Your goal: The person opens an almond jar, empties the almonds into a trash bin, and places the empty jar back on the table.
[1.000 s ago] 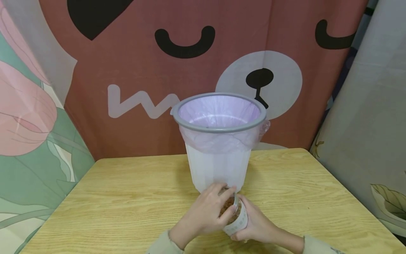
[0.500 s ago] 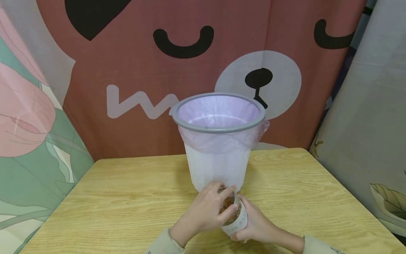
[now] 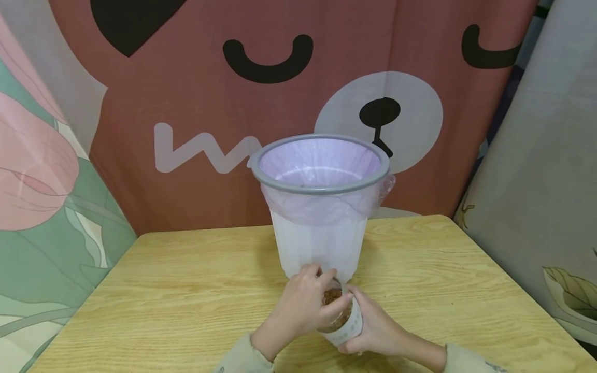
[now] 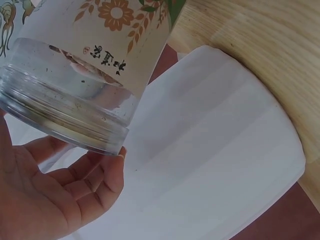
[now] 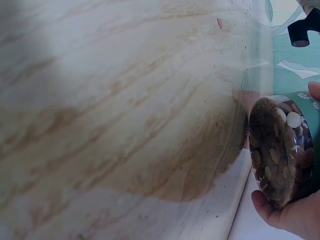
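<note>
A clear jar [image 3: 349, 331] with a pale printed label holds small brown pieces and leans over the table in the head view. My right hand [image 3: 382, 329] grips its labelled body from the right. Around its clear lid end curl the fingers and thumb of my left hand [image 3: 300, 303]. In the left wrist view the jar [image 4: 102, 65] is tilted, and the left hand's [image 4: 55, 200] fingertips touch the clear rim. At the right of the right wrist view, the jar's base [image 5: 272, 150] shows brown pieces inside, with the right hand [image 5: 300, 220] beneath it.
Just behind the hands stands a white bin [image 3: 322, 243] with a grey rim and a pinkish plastic liner [image 3: 322, 160]. The wooden table [image 3: 196, 290] carries it. A bear-print curtain [image 3: 200, 93] hangs behind, with patterned cloths at both sides.
My left hand has turned slightly around the jar's top, its fingers moving left and its thumb swinging upward. The right hand keeps its hold. The head view has shifted a little.
</note>
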A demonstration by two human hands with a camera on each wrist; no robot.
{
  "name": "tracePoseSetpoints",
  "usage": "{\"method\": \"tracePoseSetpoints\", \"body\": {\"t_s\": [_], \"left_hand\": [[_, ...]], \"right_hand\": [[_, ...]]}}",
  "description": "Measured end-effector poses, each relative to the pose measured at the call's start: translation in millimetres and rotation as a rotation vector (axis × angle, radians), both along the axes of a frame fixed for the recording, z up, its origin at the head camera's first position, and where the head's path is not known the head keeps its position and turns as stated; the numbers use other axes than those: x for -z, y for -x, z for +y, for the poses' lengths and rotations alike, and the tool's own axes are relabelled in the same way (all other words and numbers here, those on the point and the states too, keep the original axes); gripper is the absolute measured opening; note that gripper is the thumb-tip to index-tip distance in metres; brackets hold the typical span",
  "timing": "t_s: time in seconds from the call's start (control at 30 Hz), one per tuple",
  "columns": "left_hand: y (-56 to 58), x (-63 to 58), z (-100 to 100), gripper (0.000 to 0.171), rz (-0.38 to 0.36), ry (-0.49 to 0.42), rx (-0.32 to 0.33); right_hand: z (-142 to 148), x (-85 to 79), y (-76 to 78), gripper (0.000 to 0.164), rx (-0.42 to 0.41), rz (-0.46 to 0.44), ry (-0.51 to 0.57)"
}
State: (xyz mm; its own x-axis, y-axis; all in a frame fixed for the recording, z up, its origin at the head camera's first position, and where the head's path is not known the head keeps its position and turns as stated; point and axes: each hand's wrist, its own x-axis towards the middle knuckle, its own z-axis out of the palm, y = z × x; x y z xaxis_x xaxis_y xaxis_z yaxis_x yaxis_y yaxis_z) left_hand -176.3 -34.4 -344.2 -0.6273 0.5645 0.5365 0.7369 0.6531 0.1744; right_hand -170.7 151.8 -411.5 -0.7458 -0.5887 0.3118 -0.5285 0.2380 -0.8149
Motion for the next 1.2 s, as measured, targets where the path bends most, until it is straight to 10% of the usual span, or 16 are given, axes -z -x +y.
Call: {"method": "tracePoseSetpoints", "body": {"t_s": [0.43, 1.2], "left_hand": [[1.7, 2.0, -3.6, 0.06, -0.012, 0.031, -0.013], [1.5, -1.0, -6.8, 0.035, 0.055, 0.006, 0.156]], "right_hand": [[-0.9, -2.1, -0.7, 0.09, 0.01, 0.011, -0.027], [-0.4, -4.5, 1.1, 0.094, 0.0, -0.01, -0.043]]}}
